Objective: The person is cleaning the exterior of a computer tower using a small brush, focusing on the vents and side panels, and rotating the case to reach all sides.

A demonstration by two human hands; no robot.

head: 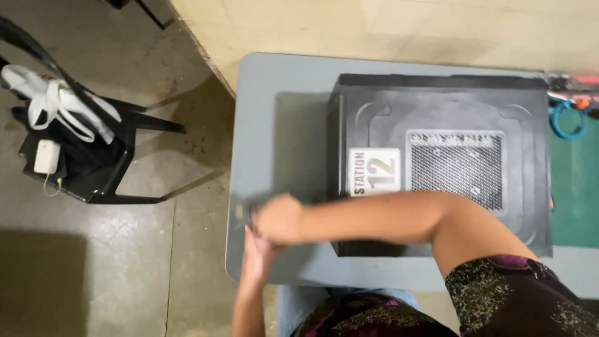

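A black computer case (437, 106) lies on its side on a grey table (281, 112), showing a white label and a mesh vent. My right arm reaches across the case's near edge to the table's left front corner. There my right hand (277, 218) is closed in a fist beside a small dark object (241, 211), which is too blurred to identify. My left hand (254, 254) comes up from below and touches the underside of the right hand. Its fingers are partly hidden.
A black plastic chair (103, 178) stands on the concrete floor to the left, holding a white bag (50, 100) and a white charger (46, 156). A green mat (574, 187) with a blue cable loop (564, 118) lies right of the case.
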